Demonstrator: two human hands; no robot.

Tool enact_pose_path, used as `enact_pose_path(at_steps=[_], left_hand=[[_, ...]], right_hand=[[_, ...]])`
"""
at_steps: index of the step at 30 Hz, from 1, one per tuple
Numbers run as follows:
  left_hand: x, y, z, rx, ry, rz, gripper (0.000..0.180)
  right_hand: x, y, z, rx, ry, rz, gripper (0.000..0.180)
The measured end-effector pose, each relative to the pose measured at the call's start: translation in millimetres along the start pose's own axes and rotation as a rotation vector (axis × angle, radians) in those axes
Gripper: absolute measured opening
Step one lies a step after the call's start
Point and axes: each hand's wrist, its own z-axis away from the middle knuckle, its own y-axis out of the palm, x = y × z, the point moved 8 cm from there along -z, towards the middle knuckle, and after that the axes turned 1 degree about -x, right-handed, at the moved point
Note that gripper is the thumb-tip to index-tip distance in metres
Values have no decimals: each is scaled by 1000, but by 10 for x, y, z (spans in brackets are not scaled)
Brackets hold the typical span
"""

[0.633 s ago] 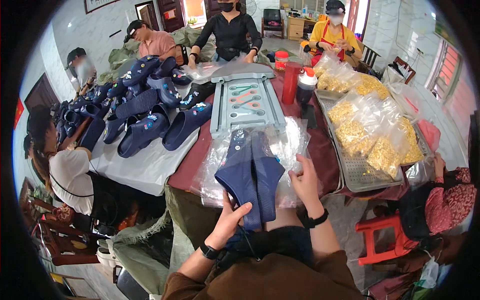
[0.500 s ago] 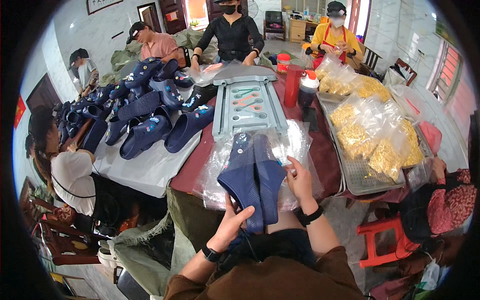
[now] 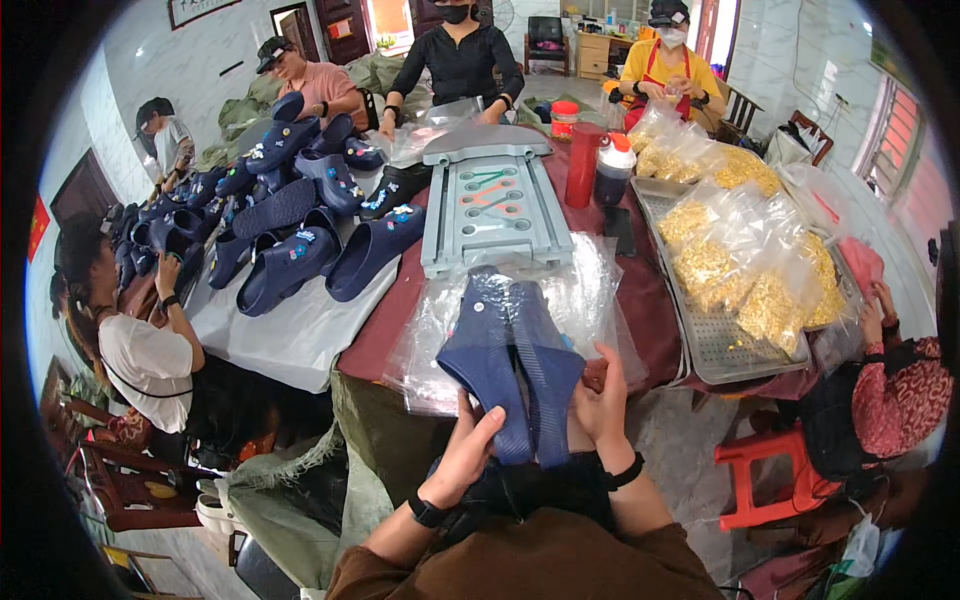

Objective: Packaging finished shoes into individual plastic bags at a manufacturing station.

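My left hand (image 3: 468, 452) grips the heel end of a pair of navy clogs (image 3: 510, 365), soles up and pressed together, toes pointing away from me. My right hand (image 3: 602, 400) closes on the pair's right edge, where a clear plastic bag (image 3: 590, 290) lies under and around the shoes, so both hands are clamped on the pair, close together. The pair is held just above the near table edge, over the spread bags.

Beyond sits a grey plastic jig tray (image 3: 497, 205) on the dark red tablecloth (image 3: 650, 300). To the left, loose navy clogs (image 3: 300, 230) are piled on a white sheet. To the right, a metal tray (image 3: 720, 345) holds bags of yellow pieces (image 3: 745, 250). Other people sit round the table; red stool (image 3: 765, 475) on a pale tiled floor.
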Motion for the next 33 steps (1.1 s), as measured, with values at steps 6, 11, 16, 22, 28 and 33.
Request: enact_pose_path(at_steps=[6,11,16,22,28,33], left_hand=[[-57,-59,94,50,3,-66,111],[-96,-23,277,42,39,-108,117],[-198,76,515,81,33,-205,125],[-304,147,695,164,190,-300,135],[-400,165,302,126,285,-253,134],[-187,-94,-319,-57,183,-287,119]], right_hand=[[316,-54,66,158,-191,114,83],[327,-41,86,162,-176,233,57],[453,-104,131,54,-200,222,28],[635,-224,191,-62,-99,-60,26],[581,-164,-266,-149,-91,-117,17],[-6,151,-558,-66,-40,89,33]])
